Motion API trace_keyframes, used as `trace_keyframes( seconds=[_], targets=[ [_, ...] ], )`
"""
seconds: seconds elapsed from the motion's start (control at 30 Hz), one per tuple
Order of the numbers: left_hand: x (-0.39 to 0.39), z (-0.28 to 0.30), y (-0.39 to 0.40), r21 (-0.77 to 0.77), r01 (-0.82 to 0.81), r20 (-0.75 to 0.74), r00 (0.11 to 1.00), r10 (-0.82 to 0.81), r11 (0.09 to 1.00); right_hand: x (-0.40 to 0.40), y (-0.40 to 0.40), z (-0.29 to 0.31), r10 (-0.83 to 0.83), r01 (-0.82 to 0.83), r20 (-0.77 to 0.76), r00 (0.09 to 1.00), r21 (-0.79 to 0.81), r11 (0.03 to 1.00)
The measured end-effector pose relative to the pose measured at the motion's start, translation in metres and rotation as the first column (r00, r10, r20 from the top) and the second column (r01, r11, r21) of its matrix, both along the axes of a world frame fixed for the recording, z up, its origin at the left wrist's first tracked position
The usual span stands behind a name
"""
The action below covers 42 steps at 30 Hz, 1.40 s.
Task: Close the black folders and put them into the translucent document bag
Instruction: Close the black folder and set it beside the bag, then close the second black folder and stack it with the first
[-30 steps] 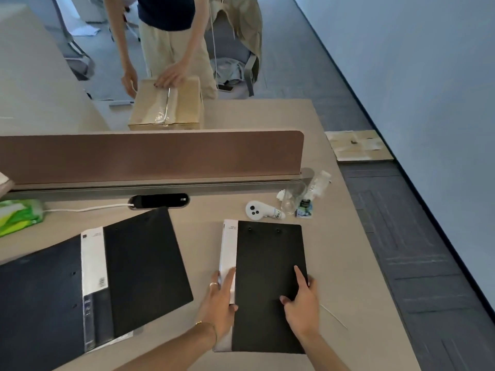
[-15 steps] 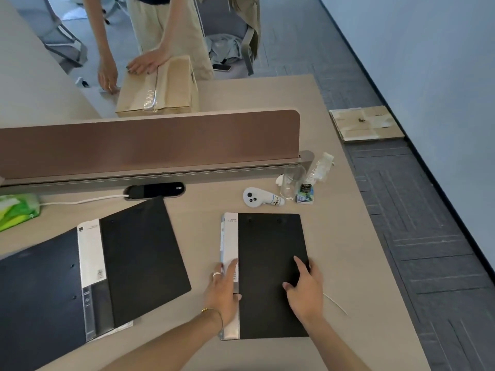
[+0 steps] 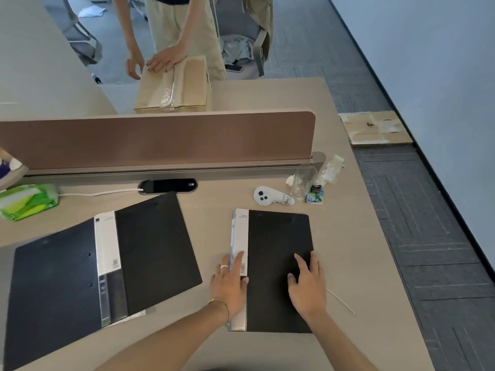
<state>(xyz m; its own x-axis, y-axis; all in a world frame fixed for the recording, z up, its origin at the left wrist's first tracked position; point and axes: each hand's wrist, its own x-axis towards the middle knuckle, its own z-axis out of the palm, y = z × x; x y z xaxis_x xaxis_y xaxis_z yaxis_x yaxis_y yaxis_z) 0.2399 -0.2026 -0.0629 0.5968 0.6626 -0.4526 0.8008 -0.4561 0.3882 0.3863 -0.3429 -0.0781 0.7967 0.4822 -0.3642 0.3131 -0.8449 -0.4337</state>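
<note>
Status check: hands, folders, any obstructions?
Both hands flat on closed folder: left hand at spine, right hand on cover. Second folder lies open. Document bag not in view.

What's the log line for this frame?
left hand: flat on spine | right hand: flat on cover | closed folder: on desk | open folder: pending | bag: unseen

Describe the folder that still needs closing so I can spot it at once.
Start at the brown divider panel across the desk, then look down and left. The open black folder lies spread there, white spine strip showing, while the closed folder sits right, under both hands.
</note>
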Motion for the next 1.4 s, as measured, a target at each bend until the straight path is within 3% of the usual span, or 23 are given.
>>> trace_keyframes(
  seconds=[0.37, 0.57, 0.83, 1.07, 1.13, 1.23, 1.33, 1.4],
  targets=[
    [-0.068, 0.04, 0.047, 0.143, -0.086, 0.199, 0.978, 0.057, 0.986, -0.053, 0.068, 0.047, 0.309, -0.327, 0.13, 0.942, 0.158, 0.932],
    [-0.138, 0.045, 0.083, 0.126, -0.251, 0.217, 0.951, 0.22, 0.96, -0.107, 0.121, 0.07, 0.42, -0.435, 0.116, 0.9, 0.249, 0.865],
    [-0.231, 0.038, 0.123, 0.12, -0.367, 0.158, 0.924, 0.347, 0.923, -0.182, 0.172, 0.07, 0.536, -0.546, 0.116, 0.836, 0.265, 0.795],
    [-0.291, 0.022, 0.145, 0.123, -0.383, 0.029, 0.923, 0.383, 0.915, -0.235, 0.193, 0.058, 0.599, -0.586, 0.011, 0.801, 0.225, 0.779],
    [-0.303, 0.015, 0.149, 0.09, -0.375, -0.007, 0.926, 0.377, 0.923, -0.248, 0.196, 0.051, 0.57, -0.543, -0.089, 0.817, 0.213, 0.812],
    [-0.319, 0.003, 0.155, 0.038, -0.385, -0.038, 0.922, 0.386, 0.922, -0.27, 0.201, 0.041, 0.393, -0.34, -0.397, 0.83, 0.198, 0.919],
    [-0.331, -0.009, 0.157, 0.01, -0.368, -0.077, 0.927, 0.368, 0.93, -0.293, 0.205, 0.033, 0.071, 0.006, -0.72, 0.69, 0.104, 0.995],
    [-0.338, -0.015, 0.158, -0.013, -0.348, -0.088, 0.934, 0.346, 0.937, -0.305, 0.207, 0.026, -0.042, 0.132, -0.766, 0.642, 0.057, 0.99]
  ],
)
